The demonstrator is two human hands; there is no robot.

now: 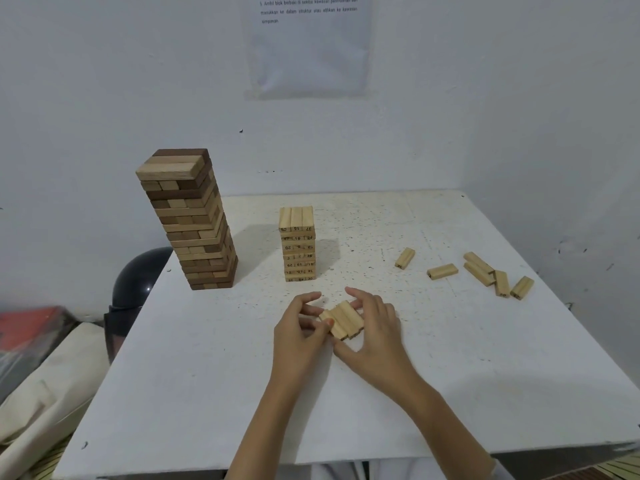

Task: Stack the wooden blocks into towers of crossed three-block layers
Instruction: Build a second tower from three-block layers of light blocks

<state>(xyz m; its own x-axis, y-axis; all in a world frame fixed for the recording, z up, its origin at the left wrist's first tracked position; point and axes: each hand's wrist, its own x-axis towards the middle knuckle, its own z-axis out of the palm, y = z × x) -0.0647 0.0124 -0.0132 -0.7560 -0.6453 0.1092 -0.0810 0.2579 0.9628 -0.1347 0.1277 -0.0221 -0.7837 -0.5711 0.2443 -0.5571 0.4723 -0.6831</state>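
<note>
Both hands are low over the white table (207, 393), near its front middle, and between them lie 3 pale blocks (341, 318) side by side, flat on the table and turned a little diagonal. The left hand (298, 327) pinches the left side of this group with the thumb and a bent finger, while its other fingers are spread and lifted. The right hand (377, 327) holds the right side, with the thumb at the near ends of the blocks and the fingers curved over the far side.

Behind the hands stands a short tower (298, 244) of pale blocks with printed numbers on their ends; its top layer has 3 blocks. To the left of it, at the table's edge, stands a tall tower (194, 223) of dark and light blocks. More loose blocks (442, 271) lie scattered on the right part of the table, well apart from the hands.

A paper sheet (308, 46) with text hangs on the wall.
</note>
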